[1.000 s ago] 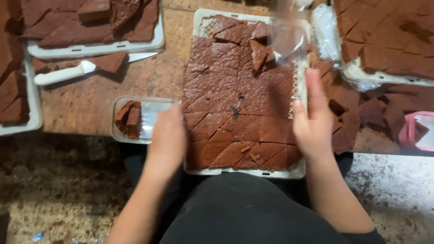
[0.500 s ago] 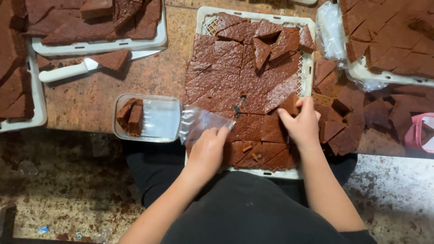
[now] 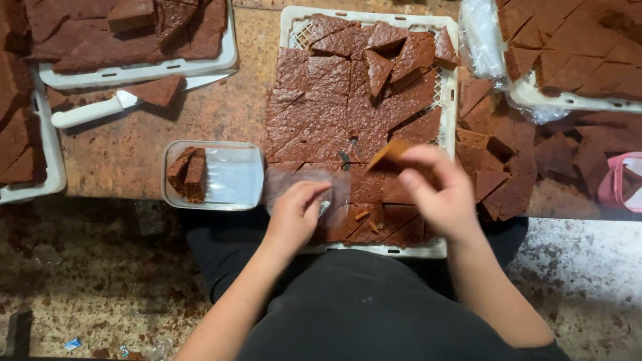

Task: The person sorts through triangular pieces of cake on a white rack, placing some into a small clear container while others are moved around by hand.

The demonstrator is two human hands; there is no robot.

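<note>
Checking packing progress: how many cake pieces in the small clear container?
2, both standing at the left end of the clear container: one piece leftmost, another piece against it. Nothing seems hidden.

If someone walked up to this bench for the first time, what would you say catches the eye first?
Most striking is the white crate in the middle, filled with brown cake cut into squares and triangles. Just above its near edge, the right hand lifts one cake piece, while the left hand holds a clear plastic sheet. To the left stands a small clear tub with two pieces inside, and beyond it lies a white-handled knife.
</note>
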